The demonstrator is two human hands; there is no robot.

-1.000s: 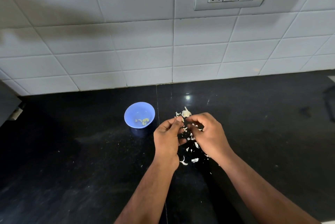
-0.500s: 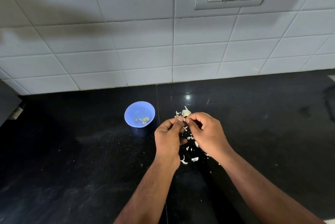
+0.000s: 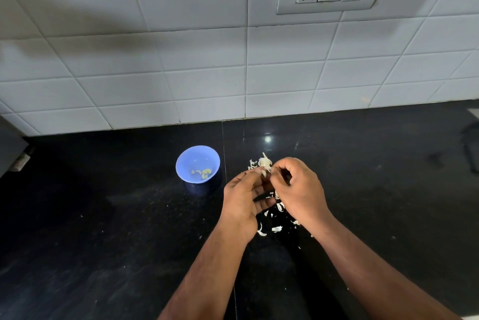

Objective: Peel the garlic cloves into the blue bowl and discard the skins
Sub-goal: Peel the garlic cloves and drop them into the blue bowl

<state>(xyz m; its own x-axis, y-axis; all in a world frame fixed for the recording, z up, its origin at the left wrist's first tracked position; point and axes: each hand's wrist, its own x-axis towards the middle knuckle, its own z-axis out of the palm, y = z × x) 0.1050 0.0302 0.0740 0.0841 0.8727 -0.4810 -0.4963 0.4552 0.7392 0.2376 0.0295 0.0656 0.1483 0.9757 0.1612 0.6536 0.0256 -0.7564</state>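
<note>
The garlic [image 3: 265, 163] is a small, pale, papery piece with a pointed tip sticking up, held above the black counter [image 3: 103, 229] just right of the bowl [image 3: 197, 164]. The left hand [image 3: 245, 203] and the right hand [image 3: 298, 190] meet at it, fingertips curled in and pinching it from either side. The bowl is blue, upright, and holds a few yellowish peeled cloves [image 3: 203, 173] at its bottom. White skins [image 3: 276, 221] lie scattered on the counter below and between the hands, with a few flecks beside the garlic.

Most of the garlic is covered by the fingers, so where skin ends and clove begins cannot be made out; whether it is one clove or a remnant of a bulb is unclear. Some skins are hidden under the palms. A dark object at the right edge is cut off.

Compared with half a second ago, the left hand has opened slightly, its lower fingers spread away from the palm, and the right hand's fingers have curled tighter towards the garlic. The bowl and the skins lie as before.
</note>
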